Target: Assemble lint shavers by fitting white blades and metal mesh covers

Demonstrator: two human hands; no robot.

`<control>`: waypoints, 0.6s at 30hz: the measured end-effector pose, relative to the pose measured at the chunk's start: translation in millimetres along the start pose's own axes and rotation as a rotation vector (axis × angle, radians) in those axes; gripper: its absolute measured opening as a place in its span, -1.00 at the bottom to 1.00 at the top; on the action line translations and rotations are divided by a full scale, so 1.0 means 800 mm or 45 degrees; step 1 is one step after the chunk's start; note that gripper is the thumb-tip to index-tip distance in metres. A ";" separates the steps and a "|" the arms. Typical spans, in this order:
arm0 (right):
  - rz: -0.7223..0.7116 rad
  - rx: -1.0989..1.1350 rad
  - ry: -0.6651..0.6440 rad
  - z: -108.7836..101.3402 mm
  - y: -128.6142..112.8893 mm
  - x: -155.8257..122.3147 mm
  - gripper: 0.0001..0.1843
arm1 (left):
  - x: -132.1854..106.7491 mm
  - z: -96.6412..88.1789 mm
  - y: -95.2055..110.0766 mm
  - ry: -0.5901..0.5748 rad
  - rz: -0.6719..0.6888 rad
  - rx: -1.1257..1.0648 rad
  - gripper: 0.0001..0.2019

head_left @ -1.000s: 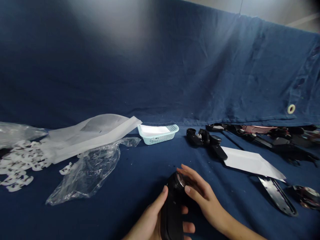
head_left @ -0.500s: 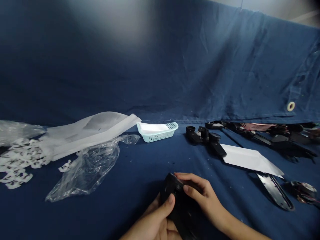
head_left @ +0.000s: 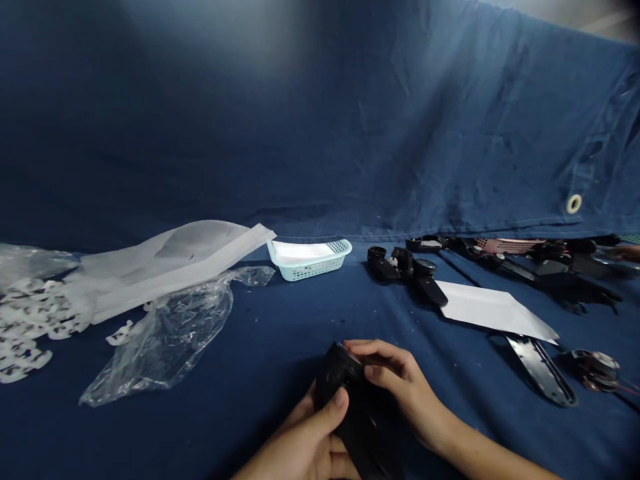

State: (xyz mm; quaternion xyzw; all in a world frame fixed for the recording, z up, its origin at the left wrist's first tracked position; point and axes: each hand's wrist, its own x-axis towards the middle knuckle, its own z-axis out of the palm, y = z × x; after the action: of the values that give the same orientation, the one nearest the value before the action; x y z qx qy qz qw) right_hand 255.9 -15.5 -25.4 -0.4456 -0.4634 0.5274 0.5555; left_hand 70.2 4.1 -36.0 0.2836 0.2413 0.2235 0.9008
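Observation:
Both my hands hold a black elongated plastic part (head_left: pixel 350 400) with a round head, low at the bottom centre over the blue cloth. My left hand (head_left: pixel 305 443) wraps its body from the left, thumb pressed on the round head. My right hand (head_left: pixel 400 387) closes over the head from the right, fingers curled on its top edge. The lower end of the part is hidden between my hands.
A pale blue basket (head_left: pixel 310 259) sits at the back centre. Clear plastic bags (head_left: pixel 165 333) and white paper cut-outs (head_left: pixel 30 320) lie on the left. A white sheet (head_left: pixel 493 311) and several black parts (head_left: pixel 410 270) lie on the right. A blue cloth wall (head_left: pixel 320 120) rises behind.
The black part has tilted, its head swung left and its body turned between my hands. My left thumb moved onto the head and my right fingers curled tighter over it.

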 end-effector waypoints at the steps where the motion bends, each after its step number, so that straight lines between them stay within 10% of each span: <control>1: 0.009 0.005 -0.003 0.000 0.000 0.000 -0.78 | 0.000 0.000 0.000 0.002 -0.006 -0.001 -0.29; 18: 0.030 0.030 -0.038 -0.001 0.002 0.001 -0.77 | 0.002 -0.003 -0.002 0.000 -0.006 0.023 -0.27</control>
State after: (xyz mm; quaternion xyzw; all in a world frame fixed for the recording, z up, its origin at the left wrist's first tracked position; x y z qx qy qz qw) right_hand 256.7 -14.4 -26.9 -0.4366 -0.4602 0.5459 0.5473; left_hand 70.3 4.8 -39.4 0.2911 0.2441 0.2190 0.8987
